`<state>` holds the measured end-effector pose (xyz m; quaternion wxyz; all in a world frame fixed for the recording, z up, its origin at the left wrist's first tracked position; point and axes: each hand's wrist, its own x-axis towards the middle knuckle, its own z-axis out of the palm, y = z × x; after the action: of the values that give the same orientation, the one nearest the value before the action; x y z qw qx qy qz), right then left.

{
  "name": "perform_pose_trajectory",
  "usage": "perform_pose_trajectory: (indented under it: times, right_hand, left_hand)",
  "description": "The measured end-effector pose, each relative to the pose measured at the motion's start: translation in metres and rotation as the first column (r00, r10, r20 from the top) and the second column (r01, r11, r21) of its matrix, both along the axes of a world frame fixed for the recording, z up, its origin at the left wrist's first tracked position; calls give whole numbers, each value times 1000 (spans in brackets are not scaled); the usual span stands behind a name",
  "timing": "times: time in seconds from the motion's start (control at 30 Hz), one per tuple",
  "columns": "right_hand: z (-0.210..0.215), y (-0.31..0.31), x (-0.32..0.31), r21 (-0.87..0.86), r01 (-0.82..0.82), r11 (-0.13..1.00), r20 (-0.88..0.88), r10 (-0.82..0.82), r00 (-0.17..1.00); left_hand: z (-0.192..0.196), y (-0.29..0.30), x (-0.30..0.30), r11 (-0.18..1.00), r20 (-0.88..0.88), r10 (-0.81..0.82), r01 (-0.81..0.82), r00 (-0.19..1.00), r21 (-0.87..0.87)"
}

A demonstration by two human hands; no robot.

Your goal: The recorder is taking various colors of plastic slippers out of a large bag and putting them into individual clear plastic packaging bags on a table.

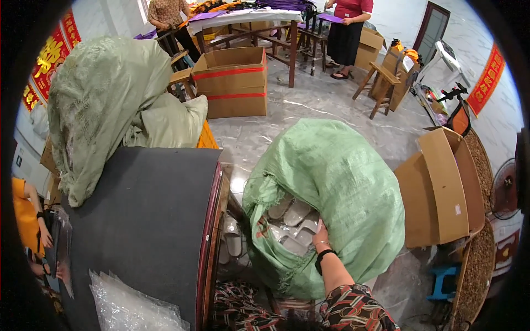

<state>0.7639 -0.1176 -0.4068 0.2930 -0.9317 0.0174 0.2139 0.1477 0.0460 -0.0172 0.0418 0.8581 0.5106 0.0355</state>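
A large green woven sack (348, 182) stands in front of me with its mouth spread open. Inside lie several pale grey slippers (298, 212), some with a shine like clear plastic over them. My right hand (321, 236), with a black band on the wrist, reaches to the right side of the sack's mouth, beside the slippers. Its fingers are small and partly hidden, so I cannot make out whether they grip anything. My left hand is out of sight. More grey slippers (233, 238) show low between the sack and the dark-topped table.
The dark-topped table (149, 204) at left bears clear plastic bags (132, 303) and bulky sacks (105, 94). A cardboard box (436, 193) stands right of the green sack, near a blue stool (443, 282). People work at a far table (237, 19); a person in orange (27, 215) is at far left.
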Motion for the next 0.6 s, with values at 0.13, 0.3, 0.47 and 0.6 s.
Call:
perform_pose_trajectory:
  times: [0.13,0.3,0.47,0.6]
  right_hand:
    - [-40,-7,11,-12,-124,992,-39,124,992]
    - [-60,-24,16,-227,-260,938,23,272,962]
    - [-71,-25,19,-68,-307,949,-150,294,944]
    - [-36,5,-5,-209,-409,888,-217,366,905]
  left_hand:
    - [9,-6,0,997,-41,66,-68,997,-30]
    - [6,-1,1,999,-29,32,-33,999,-35]
    - [4,-8,-8,999,12,13,-14,1000,34]
    - [14,-20,-10,997,-4,60,-60,998,57]
